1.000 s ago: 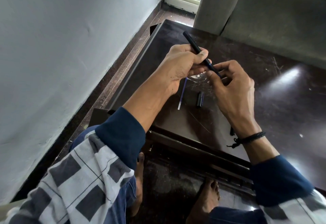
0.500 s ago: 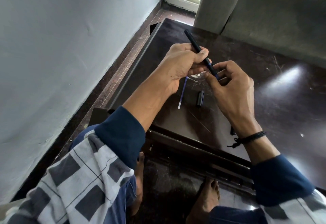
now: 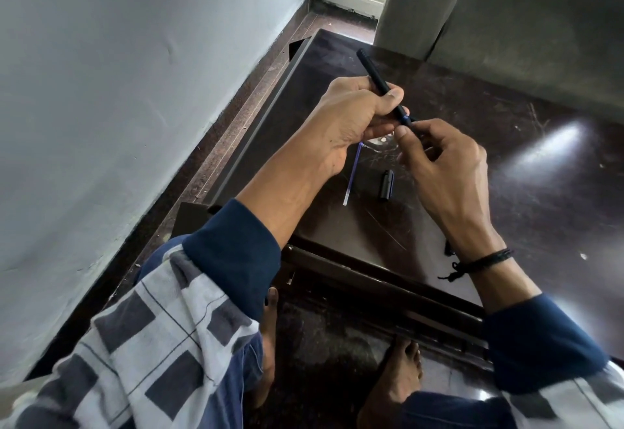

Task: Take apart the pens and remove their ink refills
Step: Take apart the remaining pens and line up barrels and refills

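Note:
My left hand [image 3: 351, 117] grips a black pen barrel [image 3: 373, 72] that points up and away from me. My right hand [image 3: 442, 158] pinches the pen's front end, where a short blue piece [image 3: 406, 120] shows between the two hands. Below the hands, a thin blue ink refill [image 3: 351, 177] lies on the dark table [image 3: 540, 192]. A black pen cap [image 3: 387, 184] lies just to the right of the refill.
A grey-white wall runs along the left. A grey sofa [image 3: 523, 23] stands behind the table. The table's front edge and a lower shelf sit near my bare feet [image 3: 395, 378]. A black cord is tied around my right wrist.
A blue piece now shows at the pen's front end between my hands; my right fingers have shifted slightly along it. The refill and cap on the table have not moved.

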A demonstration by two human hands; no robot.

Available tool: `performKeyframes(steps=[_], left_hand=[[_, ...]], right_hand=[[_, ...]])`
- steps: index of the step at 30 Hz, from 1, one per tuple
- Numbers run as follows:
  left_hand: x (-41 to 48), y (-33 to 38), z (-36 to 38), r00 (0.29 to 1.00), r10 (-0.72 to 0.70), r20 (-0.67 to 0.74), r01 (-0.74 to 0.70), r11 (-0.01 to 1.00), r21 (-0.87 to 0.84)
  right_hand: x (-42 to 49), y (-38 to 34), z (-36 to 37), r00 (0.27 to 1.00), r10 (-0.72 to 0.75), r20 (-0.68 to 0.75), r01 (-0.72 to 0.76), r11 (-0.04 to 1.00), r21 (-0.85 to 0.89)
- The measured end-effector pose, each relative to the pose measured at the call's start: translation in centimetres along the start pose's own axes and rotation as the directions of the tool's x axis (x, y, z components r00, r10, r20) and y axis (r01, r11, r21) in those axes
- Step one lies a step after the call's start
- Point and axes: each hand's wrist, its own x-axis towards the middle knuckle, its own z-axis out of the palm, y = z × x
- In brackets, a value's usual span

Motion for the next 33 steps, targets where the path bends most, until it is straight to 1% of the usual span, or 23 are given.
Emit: performKeyframes(steps=[9,12,15,22,28,33], left_hand=[[0.02,0.14,-0.02,1.0,-0.011,-0.002,0.011,1.0,-0.012],[-0.02,0.11,0.07,1.0,-0.013,-0.005,0.013,1.0,-0.014],[0.03,0.09,0.09,1.0,-0.011,-0.01,0.011,1.0,-0.013],[0.02,-0.02,0.08,1.0,-0.009,-0.002,0.009,1.0,-0.023],[0.2,-0.09,0.14,1.0,-0.003,0.004,0.003,1.0,-0.028],[0.28,-0.28,-0.01,1.0,0.002,-0.008,-0.002,0.999,-0.041]], right_hand=[[-0.18,-0.14,0.08,1.0,-0.018,-0.019,0.018,1.0,0.011],[-0.06,-0.09,0.08,1.0,0.011,-0.002,-0.011,1.0,0.017],[-0.09,-0.1,0.12,1.0,0.005,0.017,-0.005,1.0,0.015],[-0.13,-0.13,0.03,0.999,-0.026,-0.039,0.027,0.999,0.025],[-0.07,-0.27,-0.06,0.999,0.017,-0.038,-0.015,0.999,0.033],[0.01,-0.25,-0.02,0.997,-0.012,-0.076,0.017,0.998,0.053]])
